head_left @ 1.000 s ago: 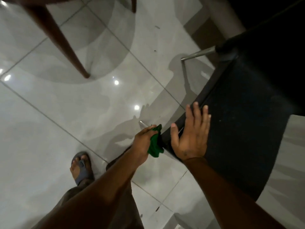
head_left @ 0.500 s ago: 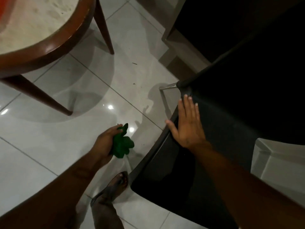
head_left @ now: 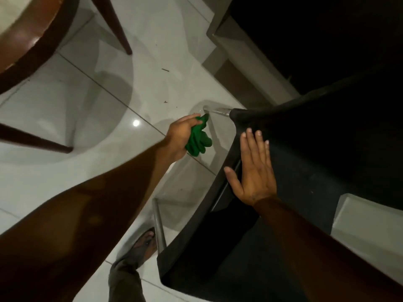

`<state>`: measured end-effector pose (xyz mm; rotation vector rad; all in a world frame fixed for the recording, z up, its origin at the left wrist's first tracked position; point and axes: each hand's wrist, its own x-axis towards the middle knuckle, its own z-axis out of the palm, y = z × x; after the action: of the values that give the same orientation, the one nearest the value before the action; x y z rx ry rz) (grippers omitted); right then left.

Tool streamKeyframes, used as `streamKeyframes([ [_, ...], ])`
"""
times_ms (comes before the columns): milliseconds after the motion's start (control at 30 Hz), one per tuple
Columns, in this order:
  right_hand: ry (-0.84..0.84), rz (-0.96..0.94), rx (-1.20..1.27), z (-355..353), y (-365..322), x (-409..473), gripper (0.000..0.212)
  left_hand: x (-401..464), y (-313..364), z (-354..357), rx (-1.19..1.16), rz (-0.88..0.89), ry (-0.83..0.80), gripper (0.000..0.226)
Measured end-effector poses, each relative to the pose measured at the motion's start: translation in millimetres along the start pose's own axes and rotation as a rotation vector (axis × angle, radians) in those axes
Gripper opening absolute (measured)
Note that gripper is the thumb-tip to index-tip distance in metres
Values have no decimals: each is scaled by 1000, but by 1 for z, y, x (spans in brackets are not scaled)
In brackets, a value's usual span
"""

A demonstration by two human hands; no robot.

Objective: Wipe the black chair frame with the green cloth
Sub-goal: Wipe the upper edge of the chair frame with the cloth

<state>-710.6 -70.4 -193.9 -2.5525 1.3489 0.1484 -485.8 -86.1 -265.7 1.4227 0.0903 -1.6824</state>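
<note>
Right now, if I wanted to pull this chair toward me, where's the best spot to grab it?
Probably the seat's front rim, from the left side where the right hand already lies flat. The edge turns down there, so fingers could hook under it. The left hand is full with the cloth.

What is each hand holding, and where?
Left hand grips the bunched green cloth around its middle. Right hand holds nothing; it lies flat on the black chair.

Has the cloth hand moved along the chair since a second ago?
Yes. The left hand with the green cloth has gone from the seat's near corner to the far metal leg of the black chair.
</note>
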Motion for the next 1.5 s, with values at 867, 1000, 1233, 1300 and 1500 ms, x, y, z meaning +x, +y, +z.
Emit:
streamKeyframes([
  [867, 34, 20, -1, 9, 7, 4, 93, 100, -3, 94, -5, 1, -150, 45],
  [1000, 44, 28, 15, 11, 7, 3, 93, 135, 5, 95, 15, -146, -34, 42],
  [1233, 43, 23, 22, 9, 7, 5, 92, 112, 14, 98, 254, -80, -105, 33],
  [1300, 45, 19, 17, 8, 5, 5, 91, 94, 9, 97, 330, 14, -151, 24],
  [1500, 65, 12, 25, 10, 7, 6, 92, 115, 23, 90, 509, 12, -210, 45],
])
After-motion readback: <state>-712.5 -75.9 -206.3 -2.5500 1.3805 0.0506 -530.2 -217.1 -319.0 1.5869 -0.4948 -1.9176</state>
